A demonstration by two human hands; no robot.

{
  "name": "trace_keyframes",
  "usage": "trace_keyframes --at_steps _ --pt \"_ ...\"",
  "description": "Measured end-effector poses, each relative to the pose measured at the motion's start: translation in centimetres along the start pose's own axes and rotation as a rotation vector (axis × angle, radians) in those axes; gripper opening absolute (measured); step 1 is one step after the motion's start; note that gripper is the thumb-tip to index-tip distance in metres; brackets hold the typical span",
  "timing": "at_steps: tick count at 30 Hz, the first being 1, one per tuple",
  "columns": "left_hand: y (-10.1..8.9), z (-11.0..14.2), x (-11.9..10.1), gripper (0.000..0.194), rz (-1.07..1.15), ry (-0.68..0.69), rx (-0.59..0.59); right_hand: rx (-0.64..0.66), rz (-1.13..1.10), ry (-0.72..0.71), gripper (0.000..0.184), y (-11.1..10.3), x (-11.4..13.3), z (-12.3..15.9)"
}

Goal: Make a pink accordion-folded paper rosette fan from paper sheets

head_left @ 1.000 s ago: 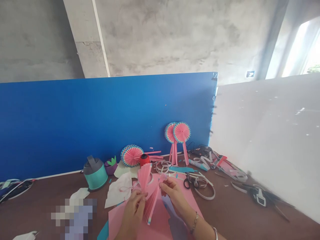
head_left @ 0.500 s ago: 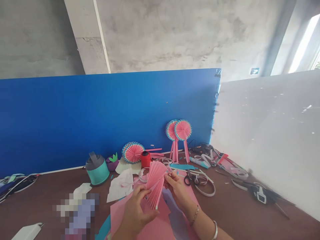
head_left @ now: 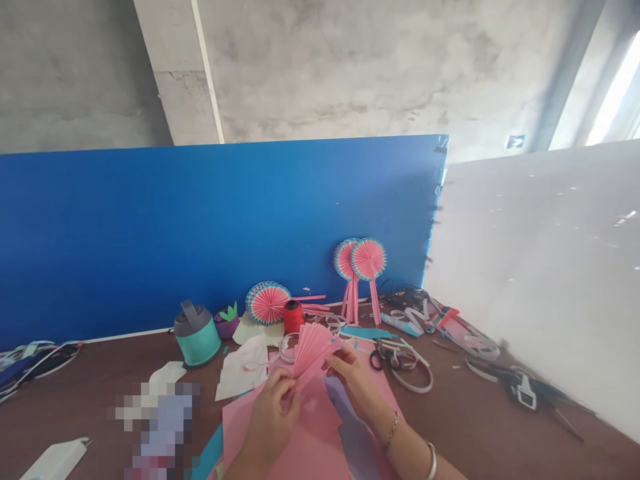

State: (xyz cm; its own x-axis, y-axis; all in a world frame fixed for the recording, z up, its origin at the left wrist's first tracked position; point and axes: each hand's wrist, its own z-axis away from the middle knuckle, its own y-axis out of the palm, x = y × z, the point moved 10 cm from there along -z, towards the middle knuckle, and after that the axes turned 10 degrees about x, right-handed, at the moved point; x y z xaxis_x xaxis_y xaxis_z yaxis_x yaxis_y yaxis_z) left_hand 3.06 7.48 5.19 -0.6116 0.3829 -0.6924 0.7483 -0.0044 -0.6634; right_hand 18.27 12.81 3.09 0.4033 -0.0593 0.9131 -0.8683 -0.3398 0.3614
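Pleated pink paper [head_left: 311, 347] is pinched in the left hand [head_left: 274, 408].

Left hand [head_left: 273, 410] pinches pleated pink paper [head_left: 309, 347] by its near end, right hand [head_left: 353, 379] at its right edge, grip unclear. Pink sheet [head_left: 305, 440] below on bench [head_left: 465, 433]. Red spool [head_left: 293, 317] just beyond, scissors [head_left: 378, 360] to the right, teal container [head_left: 199, 343] far left, two pleated discs [head_left: 369, 259] upright at blue panel [head_left: 225, 220]
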Motion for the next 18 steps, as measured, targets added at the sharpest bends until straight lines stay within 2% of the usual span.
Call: trace_keyframes --at_steps 4,12,18 --pt "0.0 -0.1 0.8 0.025 0.013 -0.001 -0.009 0.009 0.047 0.009 0.022 0.4 0.3 0.1" --pt "-1.1 -0.2 1.2 0.025 0.051 -0.026 -0.068 -0.034 0.090 -0.125 0.028 0.1 2.3 0.1" --pt "-2.2 -0.1 2.5 0.024 0.076 -0.110 -0.145 -0.082 0.530 -0.249 0.009 -0.3 3.6 0.5"
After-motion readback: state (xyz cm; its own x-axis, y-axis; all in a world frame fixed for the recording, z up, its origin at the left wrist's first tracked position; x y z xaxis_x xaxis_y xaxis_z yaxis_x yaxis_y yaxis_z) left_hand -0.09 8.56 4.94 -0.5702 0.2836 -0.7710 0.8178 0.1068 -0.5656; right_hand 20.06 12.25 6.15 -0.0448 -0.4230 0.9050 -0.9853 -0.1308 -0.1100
